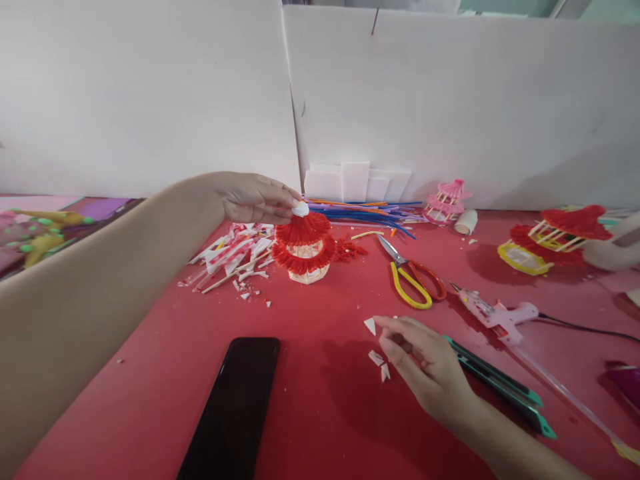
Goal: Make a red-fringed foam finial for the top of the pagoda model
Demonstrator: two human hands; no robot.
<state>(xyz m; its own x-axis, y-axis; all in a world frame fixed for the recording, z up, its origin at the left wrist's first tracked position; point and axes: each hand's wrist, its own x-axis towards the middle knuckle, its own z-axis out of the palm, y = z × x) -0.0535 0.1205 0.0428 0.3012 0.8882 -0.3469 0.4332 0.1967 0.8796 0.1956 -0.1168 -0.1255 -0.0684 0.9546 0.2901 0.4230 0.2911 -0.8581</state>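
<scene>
My left hand reaches over from the left, its thumb and fingers pinching a small white disc-like piece. That piece is at the peak of a small red fringed pagoda model, which stands upright on a pale base. My right hand rests low over the red table, other fingers curled. Its index fingertip touches a white triangular scrap, with the thumb slightly apart. Below that scrap lie a few more white offcuts. Beside the right hand is a green-and-black utility knife.
A black phone lies in front. Scissors and a pink glue gun are to the right. Farther back are scraps, pipe cleaners, a pink pagoda and a tilted red one beside a blurred pale shape.
</scene>
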